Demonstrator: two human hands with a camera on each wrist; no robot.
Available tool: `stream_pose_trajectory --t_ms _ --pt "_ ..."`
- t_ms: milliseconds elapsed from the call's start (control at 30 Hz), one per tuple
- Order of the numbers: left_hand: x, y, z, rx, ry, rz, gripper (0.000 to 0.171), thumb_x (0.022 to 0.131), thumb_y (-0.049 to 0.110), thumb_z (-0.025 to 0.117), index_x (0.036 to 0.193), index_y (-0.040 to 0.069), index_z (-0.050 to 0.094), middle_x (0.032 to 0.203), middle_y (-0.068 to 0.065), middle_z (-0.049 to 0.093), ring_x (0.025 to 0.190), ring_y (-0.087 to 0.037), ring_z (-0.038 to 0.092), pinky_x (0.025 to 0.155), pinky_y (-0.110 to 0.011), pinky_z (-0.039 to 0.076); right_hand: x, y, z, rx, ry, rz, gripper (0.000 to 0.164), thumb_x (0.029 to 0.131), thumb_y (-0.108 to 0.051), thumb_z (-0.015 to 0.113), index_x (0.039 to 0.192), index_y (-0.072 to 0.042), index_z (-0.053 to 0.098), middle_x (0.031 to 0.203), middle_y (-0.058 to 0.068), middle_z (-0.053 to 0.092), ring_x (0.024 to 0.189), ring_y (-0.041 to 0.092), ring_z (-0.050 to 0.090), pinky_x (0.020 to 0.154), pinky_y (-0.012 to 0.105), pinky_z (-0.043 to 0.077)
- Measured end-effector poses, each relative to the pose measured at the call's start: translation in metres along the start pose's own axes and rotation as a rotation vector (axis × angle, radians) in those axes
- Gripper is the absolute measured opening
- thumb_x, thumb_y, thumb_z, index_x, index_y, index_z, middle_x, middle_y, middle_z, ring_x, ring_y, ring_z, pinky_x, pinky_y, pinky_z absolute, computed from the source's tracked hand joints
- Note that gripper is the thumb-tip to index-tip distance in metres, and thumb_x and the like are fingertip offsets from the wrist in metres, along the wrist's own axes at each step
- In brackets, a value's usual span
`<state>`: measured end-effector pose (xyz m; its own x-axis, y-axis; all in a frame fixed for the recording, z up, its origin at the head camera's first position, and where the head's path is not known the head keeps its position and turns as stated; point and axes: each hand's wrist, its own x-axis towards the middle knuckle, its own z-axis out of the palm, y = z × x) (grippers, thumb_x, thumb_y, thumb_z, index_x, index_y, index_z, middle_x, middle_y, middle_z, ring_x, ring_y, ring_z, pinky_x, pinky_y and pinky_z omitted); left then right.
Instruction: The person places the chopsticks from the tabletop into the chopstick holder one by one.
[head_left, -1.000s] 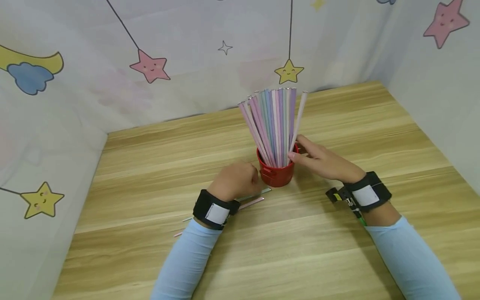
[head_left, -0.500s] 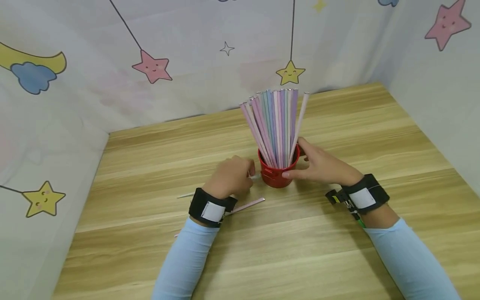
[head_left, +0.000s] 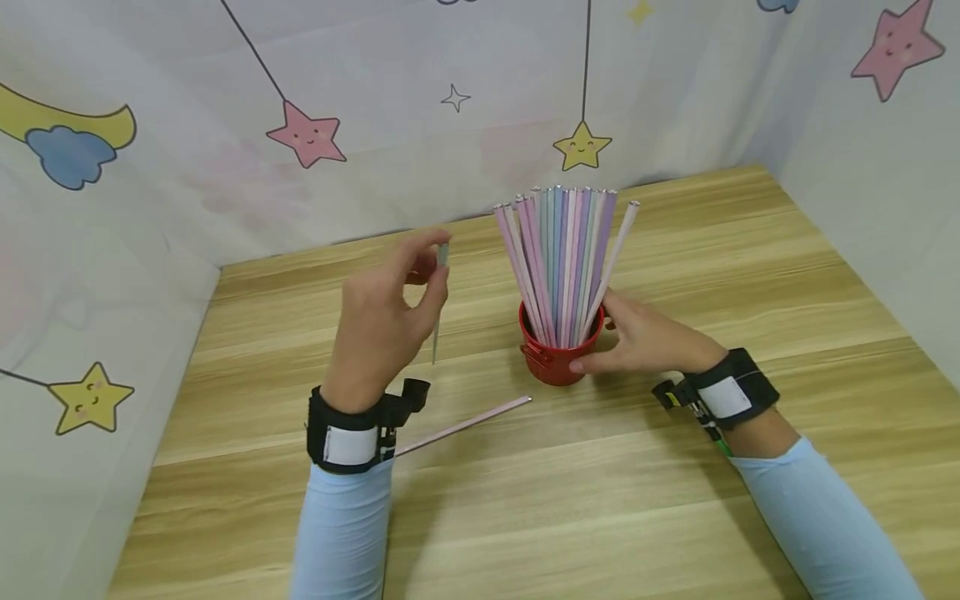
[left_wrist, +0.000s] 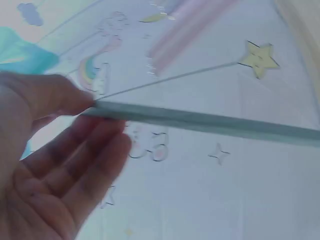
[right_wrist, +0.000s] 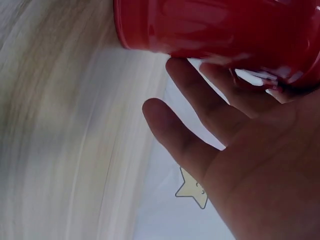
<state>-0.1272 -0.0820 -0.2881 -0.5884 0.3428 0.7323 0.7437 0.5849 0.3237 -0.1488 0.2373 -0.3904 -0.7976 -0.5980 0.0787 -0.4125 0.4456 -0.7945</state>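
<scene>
My left hand [head_left: 382, 317] is raised left of the bucket, pinching the upper end of a slim pale green, pencil-like stick [head_left: 436, 337] between thumb and fingers. The stick hangs steeply down in the head view; flat facets show along the stick [left_wrist: 215, 122] in the left wrist view. A small red bucket [head_left: 555, 367] holds many similar pastel sticks [head_left: 566, 267] with shiny upper ends. My right hand [head_left: 648, 337] holds the bucket's right side, thumb on its front and other fingers behind. In the right wrist view, fingertips touch the bucket [right_wrist: 200, 27] while one finger stands apart.
One pink stick [head_left: 468, 425] lies slantwise on the wooden table [head_left: 562, 508], partly hidden by the left wrist strap. A pale curtain [head_left: 405, 150] printed with stars stands behind the table and along both sides.
My left hand has picked up the green stick, lifted it off the table and turned it upright. My right thumb has moved down onto the bucket's front, and the bucket has shifted slightly.
</scene>
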Motion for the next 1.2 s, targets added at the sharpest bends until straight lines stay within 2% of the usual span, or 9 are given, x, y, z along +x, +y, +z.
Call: stream_pose_trajectory --t_ms 133,267,333,400,533,733,900,1067,1200 --pt "0.006 0.013 -0.011 -0.232 0.318 0.037 0.029 0.090 -0.001 0.069 0.117 -0.006 0.062 0.088 -0.015 0.070 0.075 -0.024 0.070 0.073 -0.033 0.060 -0.001 0.002 -0.002 0.001 -0.022 -0.012 0.101 0.082 -0.031 0.086 0.158 -0.015 0.022 0.138 0.006 0.056 0.119 0.025 0.056 0.101 0.053 0.046" --pt "0.011 0.023 -0.019 -0.515 0.639 0.006 0.031 0.083 -0.006 0.070 0.110 -0.014 0.056 0.083 -0.020 0.067 0.070 -0.025 0.068 0.068 -0.030 0.060 0.001 0.001 -0.002 0.020 -0.014 0.004 0.100 0.080 -0.033 0.088 0.156 -0.017 0.025 0.137 0.003 0.057 0.120 0.023 0.057 0.102 0.051 0.046" --pt "0.013 0.025 -0.022 -0.630 0.755 -0.020 0.033 0.080 -0.009 0.069 0.109 -0.014 0.054 0.081 -0.023 0.065 0.066 -0.026 0.067 0.065 -0.031 0.059 0.001 0.001 -0.002 0.027 -0.011 0.009 0.100 0.079 -0.033 0.088 0.156 -0.017 0.026 0.138 0.002 0.057 0.120 0.022 0.057 0.103 0.050 0.046" --pt "0.014 0.026 -0.022 -0.703 0.806 -0.054 0.034 0.079 -0.011 0.068 0.110 -0.011 0.054 0.081 -0.024 0.064 0.065 -0.028 0.066 0.063 -0.031 0.059 0.001 0.001 -0.001 0.038 -0.011 0.007 0.099 0.079 -0.032 0.089 0.155 -0.017 0.026 0.138 0.003 0.056 0.121 0.022 0.057 0.103 0.050 0.045" --pt "0.015 0.027 -0.012 -0.710 0.746 -0.051 0.033 0.082 -0.012 0.068 0.113 -0.013 0.054 0.083 -0.023 0.065 0.069 -0.028 0.067 0.064 -0.032 0.059 0.000 0.002 -0.001 0.046 -0.016 0.014 0.099 0.080 -0.031 0.088 0.155 -0.017 0.025 0.139 0.004 0.056 0.121 0.023 0.057 0.103 0.053 0.045" --pt "0.013 0.022 0.011 -0.587 0.586 0.024 0.033 0.090 -0.003 0.068 0.117 -0.016 0.054 0.088 -0.021 0.066 0.076 -0.025 0.069 0.067 -0.032 0.060 -0.001 0.004 0.000 0.049 -0.024 0.017 0.099 0.081 -0.031 0.087 0.156 -0.019 0.024 0.139 0.004 0.056 0.121 0.024 0.056 0.101 0.058 0.045" --pt "0.009 0.016 0.036 -0.495 0.448 0.043 0.031 0.090 -0.008 0.067 0.119 -0.012 0.059 0.091 -0.020 0.068 0.079 -0.025 0.069 0.068 -0.030 0.060 0.000 0.006 0.001 0.059 -0.033 0.004 0.100 0.082 -0.030 0.087 0.157 -0.020 0.022 0.141 0.005 0.055 0.123 0.024 0.055 0.102 0.057 0.045" --pt "0.002 0.011 0.062 -0.386 0.297 0.007 0.035 0.091 -0.004 0.068 0.125 -0.006 0.061 0.093 -0.017 0.068 0.080 -0.023 0.069 0.070 -0.028 0.059 0.001 0.005 0.001 0.070 -0.043 0.000 0.103 0.082 -0.030 0.086 0.159 -0.023 0.018 0.142 0.004 0.054 0.124 0.024 0.054 0.104 0.053 0.045" --pt "-0.002 0.005 0.072 -0.273 0.158 -0.069 0.045 0.095 0.001 0.065 0.139 -0.001 0.054 0.098 -0.016 0.068 0.085 -0.022 0.068 0.073 -0.031 0.060 0.002 0.004 0.001 0.087 -0.046 -0.014 0.106 0.082 -0.028 0.087 0.160 -0.025 0.015 0.143 0.004 0.053 0.125 0.023 0.054 0.104 0.050 0.045"
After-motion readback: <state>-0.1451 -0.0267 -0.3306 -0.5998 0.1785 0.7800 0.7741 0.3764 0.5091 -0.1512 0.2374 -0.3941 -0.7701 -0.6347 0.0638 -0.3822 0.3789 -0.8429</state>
